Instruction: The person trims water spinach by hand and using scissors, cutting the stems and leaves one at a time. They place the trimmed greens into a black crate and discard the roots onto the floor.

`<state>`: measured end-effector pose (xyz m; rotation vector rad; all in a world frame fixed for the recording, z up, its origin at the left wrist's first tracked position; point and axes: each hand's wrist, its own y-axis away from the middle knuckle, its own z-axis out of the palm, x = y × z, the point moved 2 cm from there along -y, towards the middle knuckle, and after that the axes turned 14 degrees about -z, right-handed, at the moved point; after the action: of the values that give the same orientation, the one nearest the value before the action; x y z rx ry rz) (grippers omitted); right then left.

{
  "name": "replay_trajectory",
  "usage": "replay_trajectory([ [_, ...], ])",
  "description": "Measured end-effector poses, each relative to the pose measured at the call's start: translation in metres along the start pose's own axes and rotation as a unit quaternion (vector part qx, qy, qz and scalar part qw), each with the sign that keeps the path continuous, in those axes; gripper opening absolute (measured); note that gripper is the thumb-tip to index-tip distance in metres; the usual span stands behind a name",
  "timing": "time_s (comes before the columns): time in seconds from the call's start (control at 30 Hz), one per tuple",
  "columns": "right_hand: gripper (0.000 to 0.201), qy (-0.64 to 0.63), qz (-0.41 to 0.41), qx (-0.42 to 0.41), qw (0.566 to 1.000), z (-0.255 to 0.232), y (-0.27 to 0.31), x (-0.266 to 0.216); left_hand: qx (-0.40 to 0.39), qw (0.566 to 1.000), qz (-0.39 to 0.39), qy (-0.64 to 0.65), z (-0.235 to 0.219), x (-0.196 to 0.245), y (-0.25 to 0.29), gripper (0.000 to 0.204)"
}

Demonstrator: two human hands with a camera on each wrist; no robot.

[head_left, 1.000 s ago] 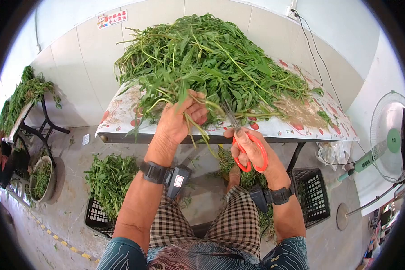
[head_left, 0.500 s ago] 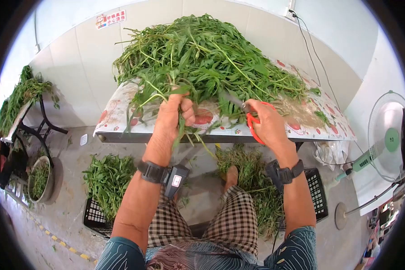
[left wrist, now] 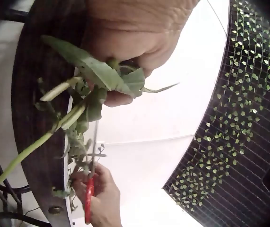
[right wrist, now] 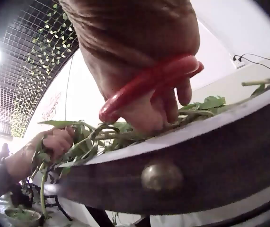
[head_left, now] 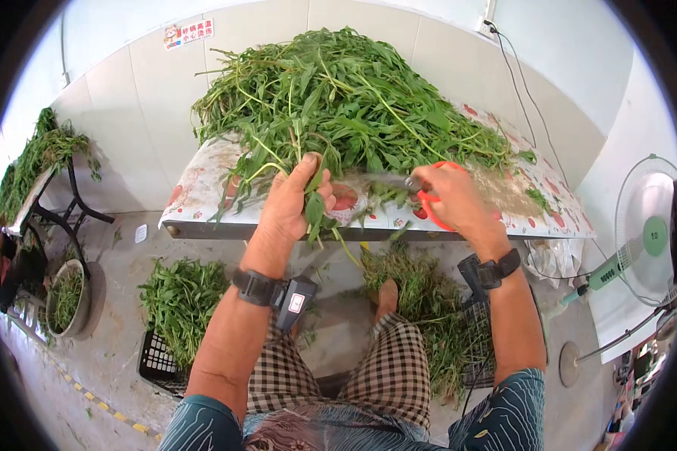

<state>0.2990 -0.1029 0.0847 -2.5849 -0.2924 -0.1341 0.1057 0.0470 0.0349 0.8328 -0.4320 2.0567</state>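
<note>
In the head view the left hand (head_left: 292,198) grips a small bunch of leafy stems (head_left: 314,212) at the table's front edge; cut stem ends hang below the fist. To its right, the right hand (head_left: 456,198) holds red-handled scissors (head_left: 431,204), blades pointing left toward the bunch and blurred. The left wrist view shows stem ends (left wrist: 33,145) sticking out of the left fist, with the scissors (left wrist: 90,196) beyond. Red handle loops (right wrist: 149,85) lie round the right hand in the right wrist view. Behind both hands rises a large heap of green stems (head_left: 338,98).
The heap lies on a fruit-patterned tablecloth (head_left: 192,197). Below are a black crate (head_left: 158,361) with greens at left, loose greens (head_left: 429,308) by the foot, and another crate (head_left: 477,361) at right. A fan (head_left: 652,233) stands far right, a round tub (head_left: 78,316) far left.
The right hand with the scissors has moved right and up, away from the left hand. The left hand has shifted slightly left, its fingers now closed more tightly round the stems.
</note>
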Motion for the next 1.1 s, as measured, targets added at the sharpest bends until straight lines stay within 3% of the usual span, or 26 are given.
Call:
replay_trajectory([
  [0.07,0.028,0.026,-0.007,0.134,0.991,-0.015,0.002,0.007,-0.023,1.0,0.002,0.002,0.0,0.0,-0.001,0.017],
  [0.13,0.032,-0.079,0.085,0.255,0.96,-0.03,0.003,0.021,-0.041,0.999,0.004,0.003,-0.002,-0.001,-0.002,0.017],
  [0.2,0.035,-0.218,0.141,0.359,0.897,-0.052,0.004,0.026,-0.059,0.998,0.007,-0.001,-0.001,-0.001,-0.003,0.018],
  [0.27,0.038,-0.391,0.155,0.437,0.795,-0.072,0.001,0.02,-0.065,0.997,0.01,-0.029,0.0,-0.001,-0.004,0.018],
  [0.37,0.038,-0.58,0.147,0.42,0.682,-0.068,0.004,0.01,-0.059,0.997,-0.003,-0.051,0.004,-0.002,0.001,0.021],
  [0.5,0.037,-0.65,0.181,0.404,0.618,-0.052,0.009,-0.02,-0.051,0.991,-0.029,-0.119,0.007,-0.006,0.012,0.024],
  [0.53,0.038,-0.616,0.19,0.363,0.673,-0.047,0.011,-0.028,-0.055,0.989,-0.043,-0.132,0.01,-0.01,0.019,0.025],
  [0.63,0.04,-0.65,0.176,0.351,0.651,-0.028,0.01,-0.051,-0.033,0.981,-0.066,-0.181,0.032,-0.03,0.046,0.031],
  [0.67,0.04,-0.655,0.197,0.349,0.641,-0.021,0.01,-0.06,-0.087,0.981,-0.071,-0.161,0.03,-0.04,0.049,0.027],
  [0.8,0.04,-0.643,0.177,0.306,0.679,-0.009,0.011,-0.088,-0.13,0.972,-0.154,-0.116,0.044,-0.056,0.085,0.032],
  [0.87,0.04,-0.663,0.169,0.295,0.668,0.003,0.017,-0.098,-0.125,0.97,-0.179,-0.11,0.033,-0.064,0.091,0.032],
  [0.93,0.042,-0.667,0.167,0.253,0.681,0.008,0.024,-0.108,-0.096,0.971,-0.174,-0.13,0.028,-0.072,0.1,0.03],
  [1.03,0.04,-0.682,0.188,0.213,0.674,0.016,0.031,-0.118,-0.038,0.958,-0.256,-0.123,0.004,-0.078,0.107,0.024],
  [1.1,0.036,-0.654,0.206,0.212,0.697,0.025,0.042,-0.116,0.0,0.967,-0.237,-0.099,-0.006,-0.072,0.122,0.021],
])
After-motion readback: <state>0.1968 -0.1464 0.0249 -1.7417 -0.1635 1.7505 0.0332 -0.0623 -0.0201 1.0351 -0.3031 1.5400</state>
